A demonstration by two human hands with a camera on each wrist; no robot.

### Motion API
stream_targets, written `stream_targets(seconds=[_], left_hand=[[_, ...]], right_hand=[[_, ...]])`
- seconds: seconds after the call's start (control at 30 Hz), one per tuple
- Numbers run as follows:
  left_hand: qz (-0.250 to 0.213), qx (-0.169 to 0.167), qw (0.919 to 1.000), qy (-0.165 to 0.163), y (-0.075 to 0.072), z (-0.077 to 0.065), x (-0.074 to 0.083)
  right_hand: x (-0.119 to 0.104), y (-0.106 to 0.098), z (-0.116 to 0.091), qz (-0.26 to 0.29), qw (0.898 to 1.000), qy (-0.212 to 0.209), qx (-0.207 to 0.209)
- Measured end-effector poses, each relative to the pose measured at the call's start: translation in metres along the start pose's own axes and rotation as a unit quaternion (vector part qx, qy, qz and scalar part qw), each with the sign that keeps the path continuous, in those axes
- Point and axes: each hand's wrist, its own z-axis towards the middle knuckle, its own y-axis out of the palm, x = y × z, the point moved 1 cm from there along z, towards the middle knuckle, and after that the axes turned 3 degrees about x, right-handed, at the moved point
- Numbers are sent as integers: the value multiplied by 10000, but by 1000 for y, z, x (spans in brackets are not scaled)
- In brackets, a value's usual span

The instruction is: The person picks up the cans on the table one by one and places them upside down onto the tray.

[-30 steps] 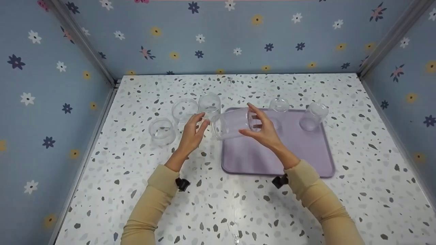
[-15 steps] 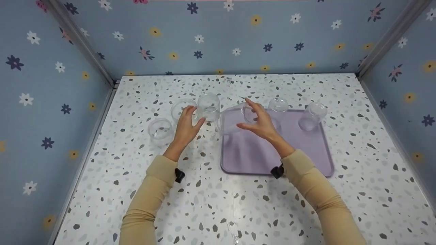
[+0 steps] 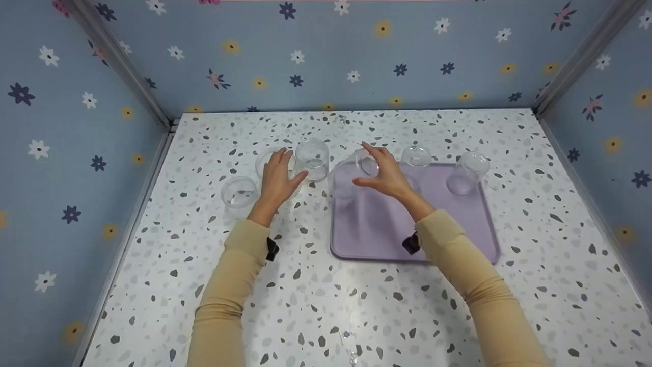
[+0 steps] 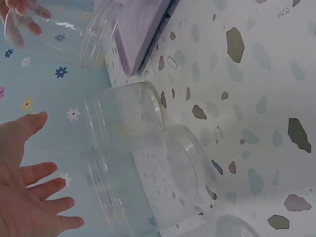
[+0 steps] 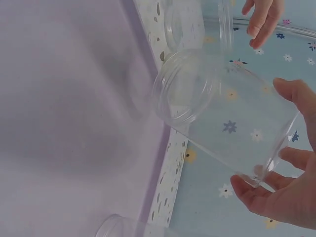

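The fingers [image 5: 252, 197] of the right hand [image 3: 384, 176] are clamped about one end of a clear jar [image 5: 232, 126], which hangs tilted over the far left corner of a purple tray [image 3: 367, 234]; a second ago it ran more nearly sideways, and its gripped end now lies farther back. The left hand [image 3: 277, 178], fingers apart and holding nothing, has left that jar's ringed end and gone back and left to the standing jars. In the head view it overlaps a wide jar [image 3: 261, 164] beside a neighbouring jar [image 3: 311, 160], yet the left wrist view shows a gap between fingertips and glass. Only the right wrist view shows clearly the thumb on one side of the held jar, fingertips opposite, and the ringed end, faint from above. Farther out, a front jar [image 3: 239, 196] stands on the desk [image 3: 305, 306], while a middle jar [image 3: 416, 160] and a right-hand jar [image 3: 467, 173] stand on the tray, unmoved
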Motion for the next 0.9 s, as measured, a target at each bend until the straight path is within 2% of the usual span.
stream_targets(seconds=[0.2, 0.5, 0.73, 0.9], left_hand=[[442, -487, 9974, -278, 0, 8, -2], [766, -583, 9940, -518, -2, 17, -9], [881, -831, 9903, -683, -2, 22, -12], [900, -1045, 9859, -947, -4, 26, -11]], right_hand=[[-5, -1, 13, -692, 9962, 297, -428], [-12, 1, 26, -1329, 9872, 363, -802], [-12, 1, 32, -1686, 9798, 518, -940], [-10, 2, 36, -1853, 9758, 669, -950]])
